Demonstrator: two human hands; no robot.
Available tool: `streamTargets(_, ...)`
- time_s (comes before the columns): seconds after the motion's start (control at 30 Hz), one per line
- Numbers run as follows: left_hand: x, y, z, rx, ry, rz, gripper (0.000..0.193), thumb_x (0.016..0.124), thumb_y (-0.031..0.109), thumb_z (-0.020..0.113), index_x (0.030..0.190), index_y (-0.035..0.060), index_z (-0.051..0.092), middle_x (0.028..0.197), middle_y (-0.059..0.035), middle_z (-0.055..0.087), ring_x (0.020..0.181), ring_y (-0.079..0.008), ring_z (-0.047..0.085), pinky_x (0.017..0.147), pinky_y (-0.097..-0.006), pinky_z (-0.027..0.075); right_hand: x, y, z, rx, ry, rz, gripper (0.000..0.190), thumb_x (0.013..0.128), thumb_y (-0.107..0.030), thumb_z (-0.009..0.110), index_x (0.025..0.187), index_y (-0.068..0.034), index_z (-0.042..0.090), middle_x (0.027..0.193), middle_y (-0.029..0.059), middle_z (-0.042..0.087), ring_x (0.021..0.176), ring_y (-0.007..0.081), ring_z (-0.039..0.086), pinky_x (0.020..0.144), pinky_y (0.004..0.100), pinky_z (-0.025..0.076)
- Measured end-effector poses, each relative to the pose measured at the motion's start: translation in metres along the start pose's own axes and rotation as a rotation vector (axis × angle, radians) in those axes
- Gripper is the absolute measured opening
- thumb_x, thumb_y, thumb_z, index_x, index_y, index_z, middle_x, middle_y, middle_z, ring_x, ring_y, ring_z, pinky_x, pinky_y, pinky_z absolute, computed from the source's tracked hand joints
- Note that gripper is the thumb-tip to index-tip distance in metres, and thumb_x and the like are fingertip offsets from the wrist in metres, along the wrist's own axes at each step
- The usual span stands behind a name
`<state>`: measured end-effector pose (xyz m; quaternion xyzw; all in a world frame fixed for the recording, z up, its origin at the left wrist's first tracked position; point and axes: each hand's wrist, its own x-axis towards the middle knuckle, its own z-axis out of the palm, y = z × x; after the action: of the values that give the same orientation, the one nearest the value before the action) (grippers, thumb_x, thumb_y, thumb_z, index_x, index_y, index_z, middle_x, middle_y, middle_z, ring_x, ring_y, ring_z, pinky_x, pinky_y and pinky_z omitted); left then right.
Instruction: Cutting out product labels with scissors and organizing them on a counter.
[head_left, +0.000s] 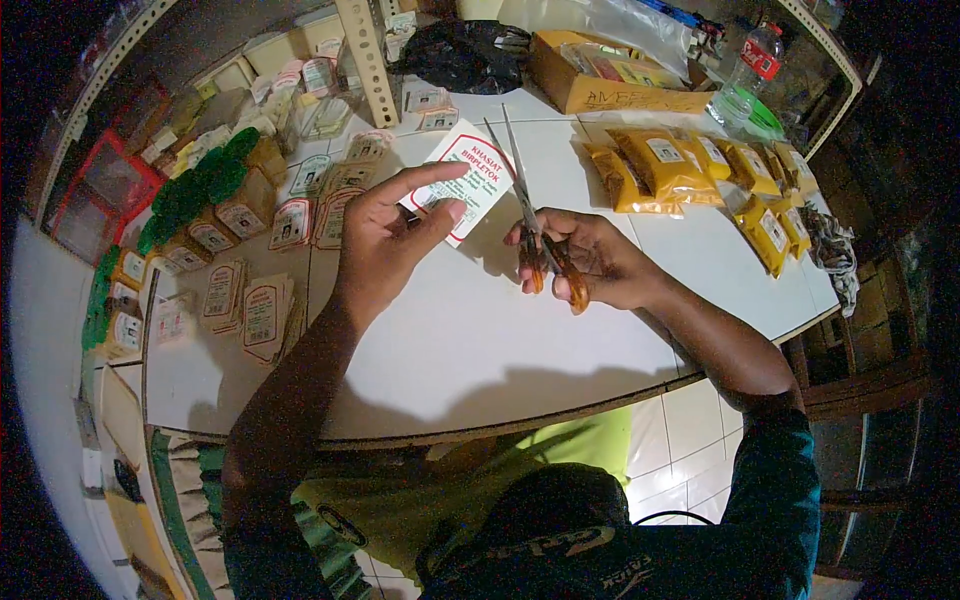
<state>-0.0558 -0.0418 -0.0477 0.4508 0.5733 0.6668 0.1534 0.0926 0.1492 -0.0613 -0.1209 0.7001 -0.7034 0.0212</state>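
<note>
My left hand (390, 232) pinches a white printed paper label (487, 176) between thumb and forefinger, above the white tiled table (480, 345). The label bears a red outlined border with red and green writing. In my right hand (600, 255) is a pair of scissors (525, 187) with amber-brown handles, my fingers through the loops. The slim metal blades point away from me and stand slightly apart at the tips. They pass close to the label's right edge; I cannot tell whether they touch it.
Stacks of cut labels (266, 315) lie at the left, near green-topped packets (240, 214). Yellow powder pouches (664, 169) rest at the right. Farther back are a black plastic bag (461, 56), a cardboard box (637, 97), a clear bottle (739, 82) and a perforated metal post (367, 60).
</note>
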Motion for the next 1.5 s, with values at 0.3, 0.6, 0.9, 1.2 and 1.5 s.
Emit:
streamTargets(0.3,0.0006,-0.0035,-0.0004,-0.021,-0.012,0.016,0.030,0.084,0.001,0.061,0.114,-0.0004,0.059,0.102,-0.0056,0.063,0.087,-0.0068,0.057,0.073,-0.0199,0.047,0.0012,-0.0003,-0.0004,-0.006,-0.020,-0.019,0.044,0.081,-0.008,0.067,0.119,-0.001,0.046,0.089,0.0012,0.057,0.083,0.0089,0.055,0.074,0.0232,0.046)
streamTargets(0.6,0.0000,-0.0044,-0.0002,-0.045,-0.001,0.006,0.030,0.084,0.001,0.061,0.114,-0.0010,0.059,0.103,-0.0061,0.063,0.089,-0.0077,0.058,0.075,-0.0211,0.048,0.0005,-0.0007,0.0006,-0.004,0.024,0.046,0.063,0.076,-0.028,0.074,0.121,0.003,0.044,0.094,0.0073,0.059,0.084,0.0131,0.056,0.076,0.0260,0.045)
streamTargets(0.9,0.0009,-0.0056,-0.0034,-0.067,-0.014,0.002,0.030,0.084,0.000,0.061,0.114,-0.0009,0.059,0.101,-0.0054,0.063,0.087,-0.0063,0.057,0.073,-0.0203,0.047,0.0013,-0.0029,-0.0002,-0.057,0.012,0.016,0.058,0.075,-0.021,0.075,0.120,0.002,0.045,0.091,0.0062,0.059,0.081,0.0106,0.057,0.070,0.0229,0.045)
streamTargets(1.2,0.0024,-0.0053,-0.0036,-0.103,-0.009,-0.022,0.030,0.083,0.000,0.061,0.113,-0.0006,0.059,0.098,-0.0057,0.064,0.084,-0.0062,0.058,0.070,-0.0190,0.047,0.0003,-0.0033,-0.0016,-0.060,-0.001,0.039,0.056,0.075,-0.017,0.073,0.120,0.003,0.045,0.088,0.0070,0.060,0.077,0.0109,0.059,0.068,0.0229,0.046)
streamTargets(1.5,0.0025,-0.0040,-0.0058,-0.076,-0.009,-0.048,0.029,0.083,0.001,0.060,0.112,-0.0004,0.059,0.096,-0.0055,0.064,0.081,-0.0060,0.058,0.068,-0.0193,0.048,0.0020,-0.0072,-0.0009,-0.136,-0.031,-0.010,0.042,0.077,0.001,0.064,0.114,0.009,0.047,0.086,0.0075,0.060,0.074,0.0116,0.059,0.064,0.0226,0.047)
